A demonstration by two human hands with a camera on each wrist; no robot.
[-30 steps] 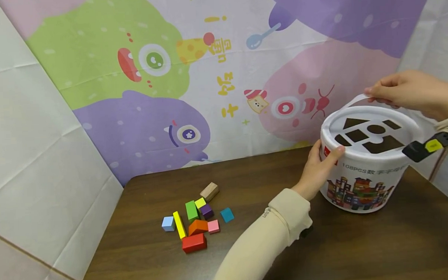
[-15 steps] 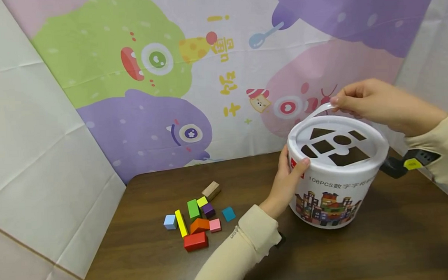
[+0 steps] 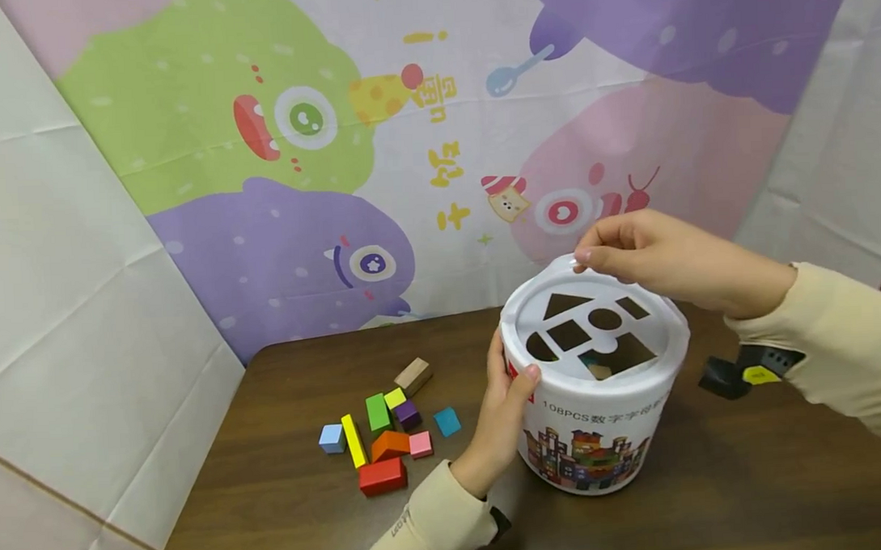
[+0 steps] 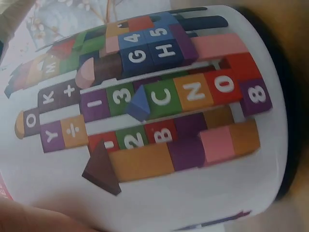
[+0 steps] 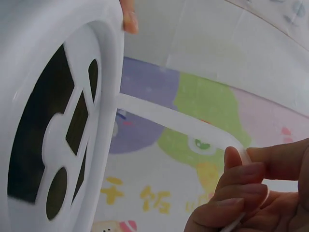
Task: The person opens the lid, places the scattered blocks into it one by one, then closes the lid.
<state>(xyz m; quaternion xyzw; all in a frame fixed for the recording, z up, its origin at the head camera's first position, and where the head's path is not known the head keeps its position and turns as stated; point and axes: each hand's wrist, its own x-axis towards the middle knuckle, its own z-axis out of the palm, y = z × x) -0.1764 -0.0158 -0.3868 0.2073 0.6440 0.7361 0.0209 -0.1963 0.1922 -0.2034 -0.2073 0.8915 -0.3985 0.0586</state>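
A white plastic block bucket is in front of me, printed with a picture of stacked letter and number blocks. Shaped holes pierce its lid, and through the largest a few pieces inside can be seen. My left hand grips the bucket's left side, thumb at the front just under the rim. With the right hand I pinch the strap handle above the far side of the lid; in the right wrist view the fingers are curled round it. The left wrist view shows mostly the printed wall.
Several loose wooden blocks lie left of the bucket on the brown table, among them a red block, an orange roof-shaped block, a teal block and a natural wood block. A cartoon-printed cloth hangs behind.
Both hands have brought the bucket left and nearer to me, from the table's right side toward the loose blocks. Those blocks have stayed put.
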